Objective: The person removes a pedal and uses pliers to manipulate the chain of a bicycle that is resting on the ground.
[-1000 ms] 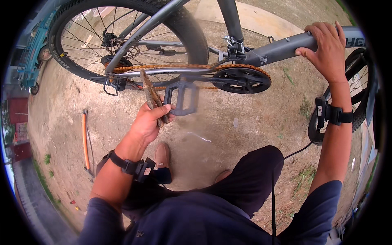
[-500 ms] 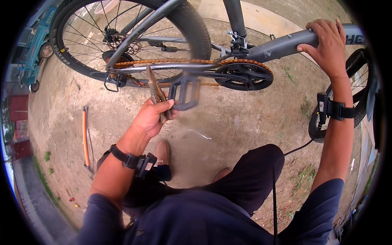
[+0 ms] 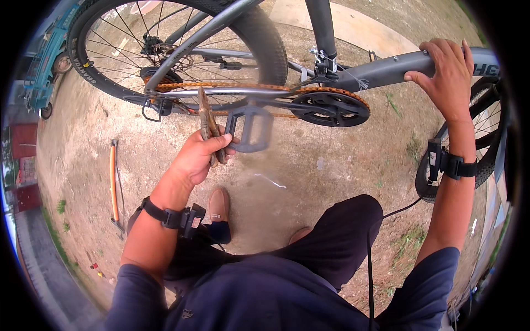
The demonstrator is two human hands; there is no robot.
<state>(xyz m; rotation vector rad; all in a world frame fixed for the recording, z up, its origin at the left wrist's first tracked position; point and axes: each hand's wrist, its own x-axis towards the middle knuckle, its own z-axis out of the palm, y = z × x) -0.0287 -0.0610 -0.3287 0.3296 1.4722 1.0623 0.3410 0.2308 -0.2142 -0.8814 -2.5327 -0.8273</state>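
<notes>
In my left hand [image 3: 200, 153] is a rusty brown pair of pliers [image 3: 206, 117], its narrow end pointing up toward the chainstay. The thumb and fingers of that hand also press on the near left edge of a black bicycle pedal [image 3: 249, 147], whose right side is blurred. My right hand [image 3: 445, 74] lies over the grey frame tube [image 3: 381, 70], thumb apart, gripping it from above. An orange-brown chain [image 3: 243, 86] runs from the rear cogs [image 3: 157, 77] to the black chainring [image 3: 331, 108]. The tips of my left fingers are partly hidden.
An orange-handled hand pump [image 3: 114, 182] lies on the ground at left. The rear wheel [image 3: 83, 66] stands at far left, the front wheel [image 3: 428, 176] at right. A black cable [image 3: 371, 259] hangs from my right wrist strap. A blue vehicle [image 3: 47, 71] stands further off.
The pedal remains at my left fingers, still partly blurred. The frame tube and my right hand sit slightly lower in view. My left hand keeps hold of the pliers.
</notes>
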